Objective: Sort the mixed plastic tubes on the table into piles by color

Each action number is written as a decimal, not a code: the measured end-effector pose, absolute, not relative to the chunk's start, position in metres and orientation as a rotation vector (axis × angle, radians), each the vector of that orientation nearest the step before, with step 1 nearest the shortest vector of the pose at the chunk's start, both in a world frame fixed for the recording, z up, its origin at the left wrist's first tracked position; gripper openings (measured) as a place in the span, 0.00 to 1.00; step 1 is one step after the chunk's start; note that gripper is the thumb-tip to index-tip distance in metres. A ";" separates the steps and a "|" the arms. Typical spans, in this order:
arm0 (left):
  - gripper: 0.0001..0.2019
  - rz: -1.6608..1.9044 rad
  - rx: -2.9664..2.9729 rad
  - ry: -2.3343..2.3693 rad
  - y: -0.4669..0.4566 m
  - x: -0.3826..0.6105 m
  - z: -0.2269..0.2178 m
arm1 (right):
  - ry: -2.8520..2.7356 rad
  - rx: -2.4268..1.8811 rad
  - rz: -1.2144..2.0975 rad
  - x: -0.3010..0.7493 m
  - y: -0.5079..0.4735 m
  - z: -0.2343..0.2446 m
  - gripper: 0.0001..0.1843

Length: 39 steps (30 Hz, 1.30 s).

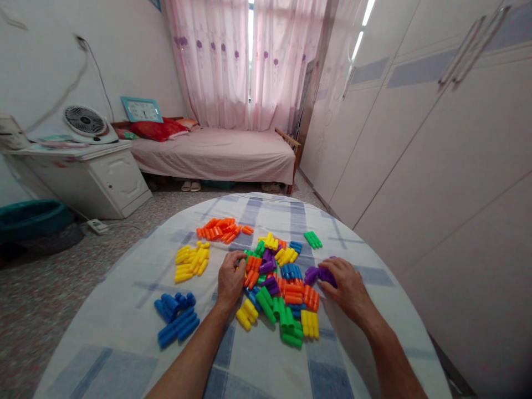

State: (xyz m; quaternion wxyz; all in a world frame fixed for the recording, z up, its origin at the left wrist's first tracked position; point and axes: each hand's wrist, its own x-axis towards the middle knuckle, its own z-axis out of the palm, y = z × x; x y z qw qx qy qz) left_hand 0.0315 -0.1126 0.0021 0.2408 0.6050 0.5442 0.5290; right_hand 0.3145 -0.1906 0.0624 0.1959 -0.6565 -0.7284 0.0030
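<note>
Plastic blocks, listed by clock position around your 1 mixed heap (271,285) mid-way across the checked tablecloth (266,371): orange pile (218,230), 10 o'clock; yellow pile (191,261), 9 o'clock; blue pile (178,321), 8 o'clock; 1 green group (312,239), 1 o'clock; purple blocks (312,274), 3 o'clock. Your left hand (230,275): at the heap's 9 o'clock edge, fingers curled; whether they pinch anything cannot be told. Your right hand (343,282): fingers bent over the purple blocks, partly hiding them; grip cannot be told. Bed (216,149): beyond, 11 o'clock.
</note>
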 end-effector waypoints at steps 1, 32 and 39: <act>0.09 1.445 1.656 1.485 -0.113 0.031 0.002 | -2.070 -1.810 0.009 0.310 -0.190 0.061 0.20; 0.09 1.445 1.679 1.487 -0.113 0.031 0.003 | -1.544 -2.309 -0.026 0.377 -0.200 0.059 0.17; 0.09 1.437 1.671 1.502 -0.113 0.032 0.003 | -1.740 -1.727 0.171 0.300 -0.192 0.074 0.14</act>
